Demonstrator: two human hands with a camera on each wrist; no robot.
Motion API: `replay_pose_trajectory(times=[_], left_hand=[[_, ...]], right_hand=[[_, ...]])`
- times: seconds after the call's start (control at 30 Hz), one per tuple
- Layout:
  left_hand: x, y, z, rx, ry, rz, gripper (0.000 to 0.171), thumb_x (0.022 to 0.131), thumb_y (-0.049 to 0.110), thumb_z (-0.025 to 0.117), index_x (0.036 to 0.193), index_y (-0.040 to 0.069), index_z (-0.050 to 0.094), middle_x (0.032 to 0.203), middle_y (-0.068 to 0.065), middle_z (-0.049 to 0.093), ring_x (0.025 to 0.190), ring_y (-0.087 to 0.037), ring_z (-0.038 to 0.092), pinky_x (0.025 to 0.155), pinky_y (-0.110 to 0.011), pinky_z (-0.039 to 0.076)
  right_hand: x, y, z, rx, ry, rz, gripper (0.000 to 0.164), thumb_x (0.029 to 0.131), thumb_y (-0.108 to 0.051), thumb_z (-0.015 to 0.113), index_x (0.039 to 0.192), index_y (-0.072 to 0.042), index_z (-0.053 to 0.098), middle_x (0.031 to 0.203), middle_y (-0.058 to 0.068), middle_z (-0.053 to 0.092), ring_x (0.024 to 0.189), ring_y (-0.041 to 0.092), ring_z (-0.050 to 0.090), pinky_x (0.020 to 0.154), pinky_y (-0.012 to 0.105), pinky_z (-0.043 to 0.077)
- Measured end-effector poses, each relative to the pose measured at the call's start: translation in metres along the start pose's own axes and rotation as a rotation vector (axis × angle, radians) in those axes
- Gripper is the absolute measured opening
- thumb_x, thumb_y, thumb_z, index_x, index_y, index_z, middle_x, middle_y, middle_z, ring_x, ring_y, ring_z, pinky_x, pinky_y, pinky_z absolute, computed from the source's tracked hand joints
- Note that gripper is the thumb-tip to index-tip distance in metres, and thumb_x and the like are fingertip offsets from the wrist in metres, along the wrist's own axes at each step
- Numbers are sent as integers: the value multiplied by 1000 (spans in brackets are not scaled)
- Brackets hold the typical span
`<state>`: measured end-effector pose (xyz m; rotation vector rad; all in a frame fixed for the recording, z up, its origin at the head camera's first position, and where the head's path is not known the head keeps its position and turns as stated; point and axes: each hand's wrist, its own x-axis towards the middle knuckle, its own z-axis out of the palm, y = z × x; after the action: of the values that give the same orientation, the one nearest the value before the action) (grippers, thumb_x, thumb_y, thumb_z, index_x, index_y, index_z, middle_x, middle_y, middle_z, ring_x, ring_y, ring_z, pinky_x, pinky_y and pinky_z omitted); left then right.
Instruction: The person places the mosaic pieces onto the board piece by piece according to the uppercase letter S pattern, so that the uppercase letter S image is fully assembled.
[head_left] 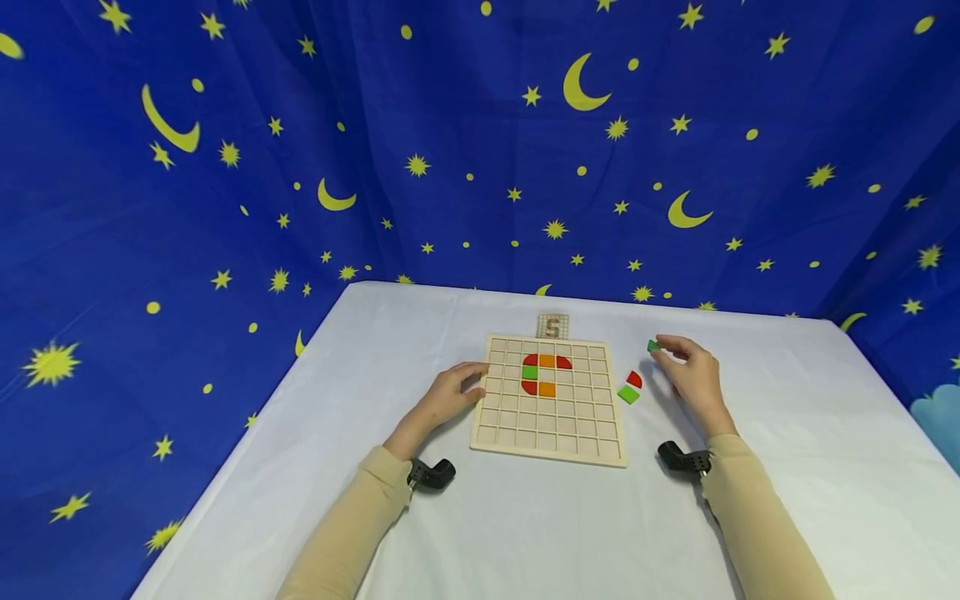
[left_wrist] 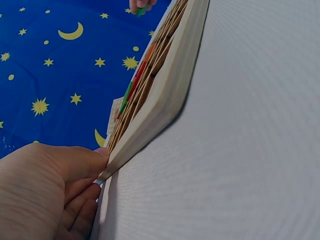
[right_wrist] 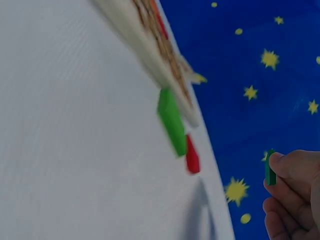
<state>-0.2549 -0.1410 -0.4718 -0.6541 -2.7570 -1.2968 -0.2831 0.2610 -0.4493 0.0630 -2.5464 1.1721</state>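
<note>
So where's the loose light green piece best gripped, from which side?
Perhaps by opposite edges of the light green piece, from above and right: it lies flat, the board close on its left, the loose red piece at its far side.

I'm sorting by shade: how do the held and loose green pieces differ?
The held green piece is dark; the loose green piece is brighter. The right hand pinches the held green piece; the loose green piece lies on the cloth. Both are off the board.
</note>
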Motion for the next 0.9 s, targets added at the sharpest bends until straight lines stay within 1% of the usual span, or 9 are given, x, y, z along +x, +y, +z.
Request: replay_pose_trajectory(times=[0.03,0.07,0.1,0.17,0.27,0.33,0.5,0.7,0.9], left_hand=[[0,0,0,0,0,0,44,89,10,66,130,0,55,131,-13,54,121,-26,50,104,-36,38],[0,0,0,0,-1,1,44,89,10,66,130,0,55,131,-13,54,121,-26,50,104,-36,39],[0,0,0,-1,0,4,44,89,10,66,130,0,55,131,-13,54,121,-26,50,104,-36,39],[0,0,0,-7,5,10,43,89,9,66,130,0,55,131,-13,54,120,-27,50,103,-37,39],[0,1,0,-10,8,11,44,89,9,66,129,0,55,130,-13,54,120,-27,51,103,-37,40],[0,1,0,-5,9,14,44,88,9,67,129,0,55,130,-13,55,120,-27,51,102,-37,40],[-1,3,0,-19,16,22,43,88,7,67,128,-2,56,129,-14,55,120,-28,50,103,-38,39],[-1,3,0,-32,12,9,44,87,7,67,129,-2,55,130,-14,54,122,-28,49,104,-38,38],[-1,2,0,-34,14,24,44,87,7,67,128,-3,55,130,-16,54,121,-29,49,104,-39,38]], right_hand=[[0,-3,0,5,6,-6,38,91,-26,64,120,-1,63,118,20,60,108,34,51,83,45,47],[0,-7,0,8,14,3,38,91,-28,65,120,-3,63,118,18,60,108,33,51,80,44,49],[0,-10,0,15,17,8,39,90,-29,65,120,-4,63,118,17,61,108,31,51,79,43,48],[0,-15,0,23,19,-8,39,90,-30,65,120,-4,63,118,17,61,108,32,51,80,45,48],[0,-22,1,52,14,-40,38,89,-28,67,118,-3,64,116,17,62,107,32,53,84,47,48],[0,-27,1,67,10,-86,36,89,-22,67,117,0,64,115,19,62,105,33,54,91,49,45],[-2,-39,4,83,4,-140,33,88,-17,69,115,2,65,113,18,64,103,32,56,92,48,44],[-8,-51,11,94,-52,-197,33,87,-17,70,115,-1,65,115,17,63,104,34,56,92,51,44],[-13,-61,19,99,-99,-231,33,88,-18,69,116,-3,65,112,16,64,104,32,56,92,51,45]])
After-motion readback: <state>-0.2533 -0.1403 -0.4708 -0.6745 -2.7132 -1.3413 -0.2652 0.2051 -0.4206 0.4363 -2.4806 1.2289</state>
